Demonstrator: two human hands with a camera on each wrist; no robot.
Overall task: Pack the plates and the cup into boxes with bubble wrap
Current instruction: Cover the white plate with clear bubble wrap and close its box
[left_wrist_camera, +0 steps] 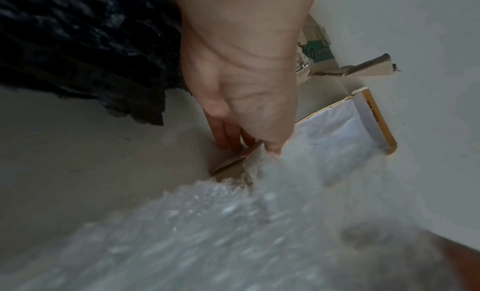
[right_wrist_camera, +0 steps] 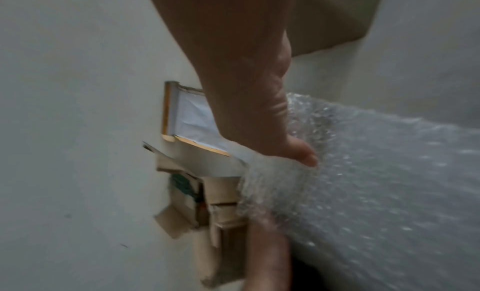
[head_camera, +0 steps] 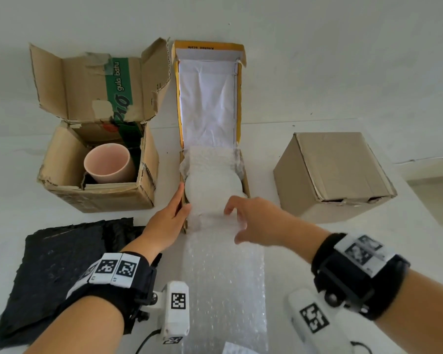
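A white plate (head_camera: 212, 192) lies on clear bubble wrap (head_camera: 223, 277) inside the narrow yellow-edged box (head_camera: 245, 180), whose lid stands open. The wrap runs out over the box's near end and along the table towards me. My left hand (head_camera: 183, 200) holds the box's left wall, thumb inside and fingers outside (left_wrist_camera: 226, 139). My right hand (head_camera: 234, 221) is over the wrap at the box's near end, fingers spread, with its thumb (right_wrist_camera: 303, 155) touching the wrap (right_wrist_camera: 363, 182). A pink cup (head_camera: 108, 162) stands in the open brown box (head_camera: 97, 198) on the left.
A closed brown cardboard box (head_camera: 335, 175) stands on the right of the white table (head_camera: 304, 228). A black padded sheet (head_camera: 62, 264) lies flat at the near left. The wall is close behind the boxes.
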